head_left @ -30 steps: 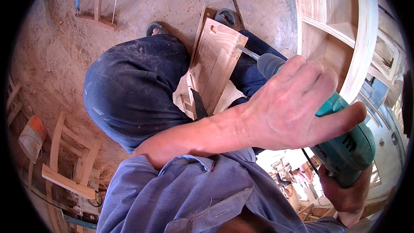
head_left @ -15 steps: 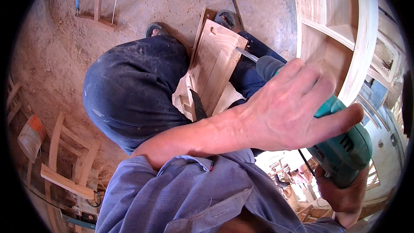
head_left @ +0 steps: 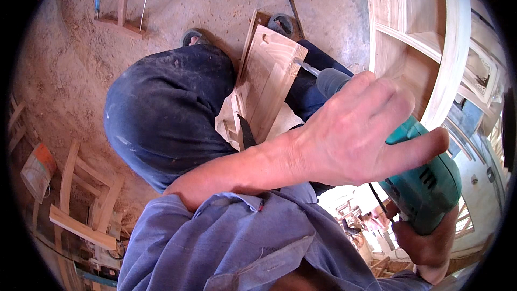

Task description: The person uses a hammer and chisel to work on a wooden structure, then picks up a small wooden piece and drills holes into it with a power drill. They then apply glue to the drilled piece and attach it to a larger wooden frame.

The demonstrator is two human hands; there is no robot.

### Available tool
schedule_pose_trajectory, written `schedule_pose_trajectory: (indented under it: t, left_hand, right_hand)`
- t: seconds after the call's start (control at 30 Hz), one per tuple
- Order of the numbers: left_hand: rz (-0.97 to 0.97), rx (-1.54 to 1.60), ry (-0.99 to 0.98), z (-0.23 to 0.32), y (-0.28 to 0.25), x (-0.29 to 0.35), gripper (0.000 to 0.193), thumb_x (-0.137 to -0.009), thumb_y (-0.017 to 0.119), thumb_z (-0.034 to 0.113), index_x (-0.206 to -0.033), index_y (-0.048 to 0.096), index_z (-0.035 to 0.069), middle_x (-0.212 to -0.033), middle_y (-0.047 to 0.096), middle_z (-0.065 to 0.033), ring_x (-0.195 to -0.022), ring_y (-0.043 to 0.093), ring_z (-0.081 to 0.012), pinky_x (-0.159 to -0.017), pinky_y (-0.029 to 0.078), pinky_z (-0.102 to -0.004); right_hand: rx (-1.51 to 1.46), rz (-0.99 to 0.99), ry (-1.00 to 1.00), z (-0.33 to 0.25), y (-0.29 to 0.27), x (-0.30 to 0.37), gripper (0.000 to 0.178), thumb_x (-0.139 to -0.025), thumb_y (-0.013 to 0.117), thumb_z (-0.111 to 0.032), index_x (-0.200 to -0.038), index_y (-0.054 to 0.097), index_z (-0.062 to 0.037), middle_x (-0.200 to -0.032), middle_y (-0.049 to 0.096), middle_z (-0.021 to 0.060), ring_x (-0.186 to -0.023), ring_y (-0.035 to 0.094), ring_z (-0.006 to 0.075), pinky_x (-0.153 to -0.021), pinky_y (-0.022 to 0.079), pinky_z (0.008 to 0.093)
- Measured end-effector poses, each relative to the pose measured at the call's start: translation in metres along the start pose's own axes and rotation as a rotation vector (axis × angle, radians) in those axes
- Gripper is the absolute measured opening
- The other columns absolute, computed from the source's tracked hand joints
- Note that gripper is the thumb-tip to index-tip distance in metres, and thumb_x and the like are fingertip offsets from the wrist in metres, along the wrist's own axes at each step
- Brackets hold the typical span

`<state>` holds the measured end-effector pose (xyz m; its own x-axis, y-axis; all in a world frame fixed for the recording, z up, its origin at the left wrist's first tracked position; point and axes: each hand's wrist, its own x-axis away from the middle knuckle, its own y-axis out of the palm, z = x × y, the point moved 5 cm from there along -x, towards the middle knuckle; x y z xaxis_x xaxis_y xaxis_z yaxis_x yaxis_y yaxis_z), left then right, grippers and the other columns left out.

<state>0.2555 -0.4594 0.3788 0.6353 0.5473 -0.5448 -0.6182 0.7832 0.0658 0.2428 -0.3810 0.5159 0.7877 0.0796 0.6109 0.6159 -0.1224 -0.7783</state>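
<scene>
A green power drill [head_left: 425, 188] lies slanted at the right, its bit [head_left: 308, 68] pointing up and left. My left hand [head_left: 355, 129] reaches across my body and is wrapped over the front of the drill body, behind the grey chuck [head_left: 331, 82]. My right hand [head_left: 428, 240] grips the drill at its rear handle, its fingers partly hidden. The bit's tip meets the end edge of a pale wooden drawer-like piece [head_left: 264, 83], which stands tilted between my legs. Wood crumbs show around the tip. A dark strip [head_left: 246, 132] lies by the piece's lower end.
A tall pale wooden frame with open compartments [head_left: 409, 37] stands close on the right. Wooden chair-like frames [head_left: 83, 226] and a white and orange container [head_left: 39, 170] are at the left. A clamp-like wooden piece [head_left: 119, 27] lies on the dusty floor at the far left.
The drill and both hands have shifted slightly to the left, and the chuck sits a little closer to the wood. The wooden piece has barely moved.
</scene>
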Motion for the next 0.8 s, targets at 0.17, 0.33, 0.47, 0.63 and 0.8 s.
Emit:
schedule_pose_trajectory:
  t: [0.17,0.33,0.47,0.63,0.8]
  left_hand:
    - [0.012,0.004,0.003,0.000,-0.001,0.000,0.038,-0.074,0.068,0.021,-0.111,0.067,0.017,-0.081,0.049,-0.0061,-0.074,0.052,-0.0212,-0.058,0.042,-0.0318]
    - [-0.010,0.041,0.008,0.003,-0.001,-0.002,0.038,-0.074,0.067,0.022,-0.112,0.066,0.015,-0.081,0.048,-0.0061,-0.073,0.052,-0.0213,-0.058,0.041,-0.0322]
    - [0.028,0.004,0.047,0.004,-0.008,0.006,0.036,-0.076,0.065,0.021,-0.112,0.066,0.014,-0.084,0.051,-0.0072,-0.076,0.053,-0.0220,-0.061,0.042,-0.0341]
    - [-0.001,0.089,-0.064,0.022,-0.013,0.004,0.053,-0.071,0.076,0.023,-0.121,0.061,0.012,-0.107,0.056,-0.0163,-0.102,0.056,-0.0314,-0.083,0.044,-0.0441]
    - [-0.317,-0.455,-0.587,-0.038,-0.037,0.095,0.104,-0.070,0.087,0.020,-0.148,0.024,-0.006,-0.141,0.033,-0.0297,-0.129,0.034,-0.0457,-0.111,0.032,-0.0513]
  right_hand:
    - [-0.149,-0.081,0.003,0.006,-0.008,-0.003,0.087,-0.056,0.055,0.010,-0.142,0.046,-0.0026,-0.110,0.070,0.0135,-0.086,0.071,0.0200,-0.074,0.059,0.0311]
    - [-0.088,-0.046,-0.027,0.003,-0.010,0.007,0.080,-0.062,0.060,0.002,-0.141,0.048,-0.0029,-0.113,0.070,0.0150,-0.087,0.072,0.0209,-0.074,0.059,0.0322]
    - [-0.076,-0.050,-0.095,0.018,-0.016,0.010,0.075,-0.067,0.063,-0.005,-0.140,0.050,-0.0032,-0.115,0.070,0.0161,-0.088,0.073,0.0215,-0.075,0.060,0.0331]
    - [-0.184,0.025,-0.124,0.058,-0.058,0.040,0.069,-0.073,0.067,-0.013,-0.140,0.052,-0.0035,-0.118,0.070,0.0176,-0.090,0.074,0.0224,-0.075,0.060,0.0342]
    - [-0.401,0.136,-0.144,0.104,-0.088,0.044,0.064,-0.084,0.070,-0.034,-0.135,0.054,0.0019,-0.114,0.071,0.0199,-0.080,0.074,0.0220,-0.065,0.059,0.0303]
